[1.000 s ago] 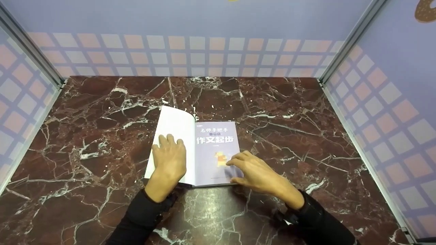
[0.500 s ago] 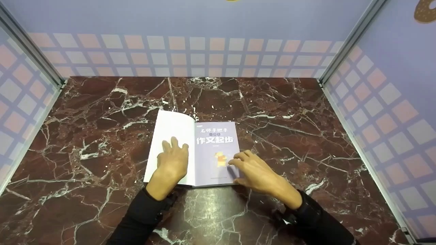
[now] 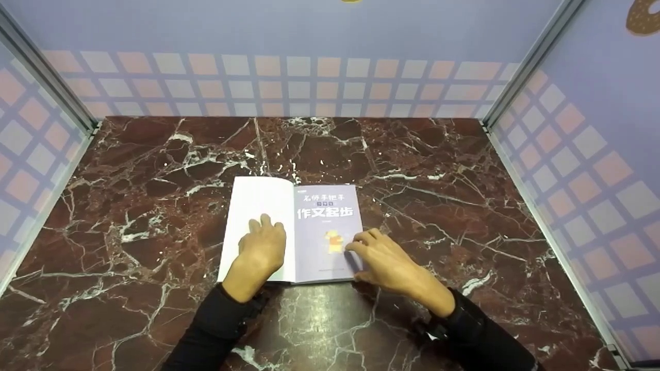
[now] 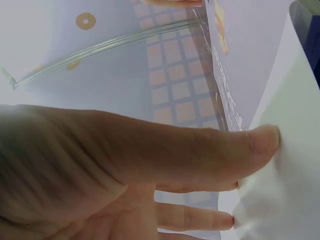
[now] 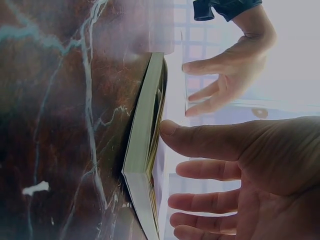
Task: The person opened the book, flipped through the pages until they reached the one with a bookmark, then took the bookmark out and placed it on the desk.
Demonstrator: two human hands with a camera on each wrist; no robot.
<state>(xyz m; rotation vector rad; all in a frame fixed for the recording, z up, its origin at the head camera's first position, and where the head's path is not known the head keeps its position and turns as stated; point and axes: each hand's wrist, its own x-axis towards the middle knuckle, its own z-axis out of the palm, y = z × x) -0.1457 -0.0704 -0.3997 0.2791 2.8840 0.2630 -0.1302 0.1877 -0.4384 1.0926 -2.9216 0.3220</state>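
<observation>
A book [image 3: 314,263] lies opened on the marble-patterned table, a blank white page [image 3: 258,193] on its left and a purple title page [image 3: 309,237] with white lettering and a small yellow bear on its right. My left hand [image 3: 260,252] presses its fingertips on the white page; in the left wrist view the thumb [image 4: 210,150] and fingers touch the paper, which puckers there. At the purple page's lower right edge rests my right hand [image 3: 386,263]. Its thumb [image 5: 200,140] touches the book's edge in the right wrist view, the other fingers extended over the page.
The dark red veined tabletop [image 3: 438,196] surrounds the book. Purple panels with pink and white checks [image 3: 289,85] stand at the back and both sides, joined by grey metal posts [image 3: 531,67] in the corners.
The left page has come down flatter, its top edge dropping toward me. My left hand has shifted slightly right and nearer on it. The right hand has barely moved.
</observation>
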